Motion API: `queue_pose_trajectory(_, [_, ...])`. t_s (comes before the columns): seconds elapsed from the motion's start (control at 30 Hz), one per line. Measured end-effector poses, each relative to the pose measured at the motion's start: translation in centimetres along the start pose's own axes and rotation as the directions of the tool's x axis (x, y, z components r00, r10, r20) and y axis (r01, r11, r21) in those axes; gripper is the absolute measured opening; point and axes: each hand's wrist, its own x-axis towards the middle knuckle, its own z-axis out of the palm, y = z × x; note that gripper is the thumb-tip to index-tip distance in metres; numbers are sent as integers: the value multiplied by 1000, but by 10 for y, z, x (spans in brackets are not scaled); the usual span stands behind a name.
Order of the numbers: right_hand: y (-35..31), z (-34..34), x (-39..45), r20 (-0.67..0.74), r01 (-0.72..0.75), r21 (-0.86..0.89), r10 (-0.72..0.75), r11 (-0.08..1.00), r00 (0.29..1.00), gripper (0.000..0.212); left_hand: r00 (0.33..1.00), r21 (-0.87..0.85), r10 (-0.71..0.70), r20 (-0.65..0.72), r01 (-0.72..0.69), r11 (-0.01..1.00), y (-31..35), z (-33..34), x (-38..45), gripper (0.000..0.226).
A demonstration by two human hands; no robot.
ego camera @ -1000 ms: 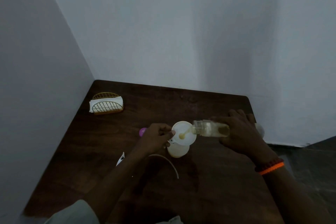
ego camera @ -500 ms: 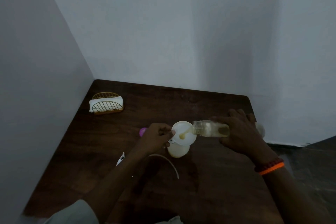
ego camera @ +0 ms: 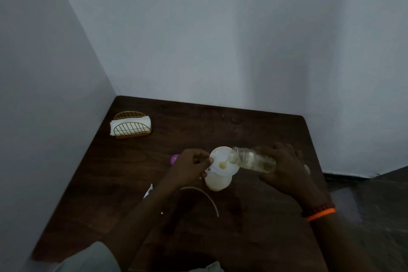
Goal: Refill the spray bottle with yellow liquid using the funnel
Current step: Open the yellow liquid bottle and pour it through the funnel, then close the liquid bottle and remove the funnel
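Head view of a dark wooden table (ego camera: pixel 254 134) set into a corner of pale walls. The right hand (ego camera: pixel 284 172) is wrapped around a clear plastic bottle (ego camera: pixel 254 161), tipped nearly level with its mouth over a white funnel (ego camera: pixel 223 161); a thin stream of yellow liquid (ego camera: pixel 223 164) collects at the funnel's centre. The left hand (ego camera: pixel 189 168) pinches the funnel's near-left rim between thumb and fingers. The funnel sits in the neck of the spray bottle (ego camera: pixel 217 182), which stands upright near the middle of the table and shows pale yellow contents. A thin white curved tube (ego camera: pixel 206 195) lies on the table just in front of the spray bottle, partly hidden by the left forearm. A purple cap (ego camera: pixel 174 158) lies beyond the left hand. A gold wire napkin holder (ego camera: pixel 131 125) with white napkins stands at the far left. An orange wristband (ego camera: pixel 320 213) circles the right wrist.
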Motion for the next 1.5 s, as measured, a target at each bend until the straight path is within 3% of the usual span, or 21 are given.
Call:
queue_pose_trajectory(0.2, [2,22,-10,-103,26,389,15,921,995,66,1000,10,7,-12,-7,1000,0,-2,-1,21])
queue_pose_trajectory(0.37, [3,32,-13,-82,-9,537,63,843,995,60,1000,25,-7,-12,7,1000,-4,-3,1,20])
queue_pose_trajectory(0.67, [1,43,-15,-78,-39,578,103,815,992,58,1000,-18,-8,-13,8,1000,-4,-5,-2,22])
queue_pose_trajectory(0.8, [4,45,-15,-52,-62,595,116,801,992,59,984,140,-50,-170,75,987,-22,-16,18,20])
queue_pose_trajectory(0.9, [6,47,-16,-57,-88,616,156,783,986,57,941,410,-42,-335,186,893,-51,-30,42,23])
queue_pose_trajectory(1.03, [10,52,-21,-56,-112,647,194,754,979,59,964,681,-23,-264,204,703,-92,-42,69,38])
queue_pose_trajectory(1.17, [15,57,-26,-68,-112,630,198,769,978,60,967,758,-48,-249,226,612,-114,-42,79,42])
queue_pose_trajectory(1.37, [19,60,-29,-63,-119,633,204,765,977,63,971,752,-20,-238,198,629,-123,-40,83,32])
queue_pose_trajectory(1.5, [16,59,-31,-64,-114,655,206,747,976,65,963,666,-14,-271,198,720,-95,-42,75,26])
